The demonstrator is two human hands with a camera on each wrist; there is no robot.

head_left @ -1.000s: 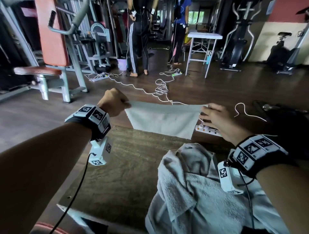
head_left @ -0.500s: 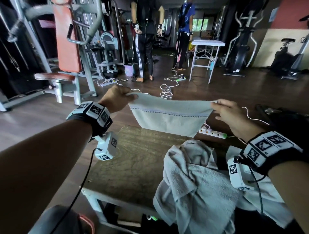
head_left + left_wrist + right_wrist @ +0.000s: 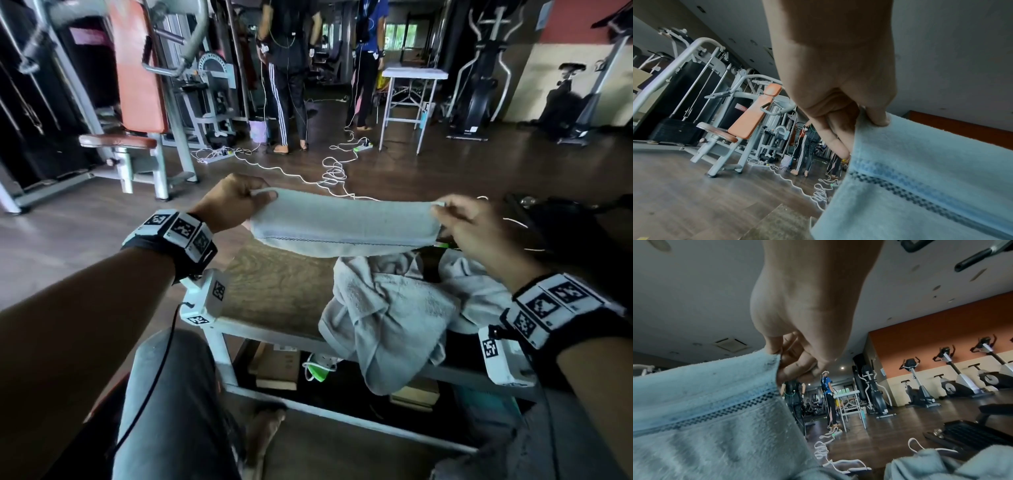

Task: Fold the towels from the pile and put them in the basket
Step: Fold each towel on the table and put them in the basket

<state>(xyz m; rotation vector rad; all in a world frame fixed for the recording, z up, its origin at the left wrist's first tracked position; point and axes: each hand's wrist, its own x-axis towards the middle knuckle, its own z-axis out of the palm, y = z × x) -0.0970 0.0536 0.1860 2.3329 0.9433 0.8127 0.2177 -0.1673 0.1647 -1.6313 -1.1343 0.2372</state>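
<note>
The left hand (image 3: 230,202) pinches one top corner of the towel (image 3: 342,222) and the right hand (image 3: 474,222) pinches the other, so the towel hangs in the air over the table (image 3: 274,284), above the pile (image 3: 394,308)

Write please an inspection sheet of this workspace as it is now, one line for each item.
Surface: wooden table top, white metal frame.
Job's things: light towel held stretched in the air above the table; pile of towels on the table's right part; basket not seen.
Clutter: boxes under the table.
Grippers: left hand and right hand each pinch a towel end.
Cables: white cables on the floor.
Surroundings: gym machines, two people standing.
</note>
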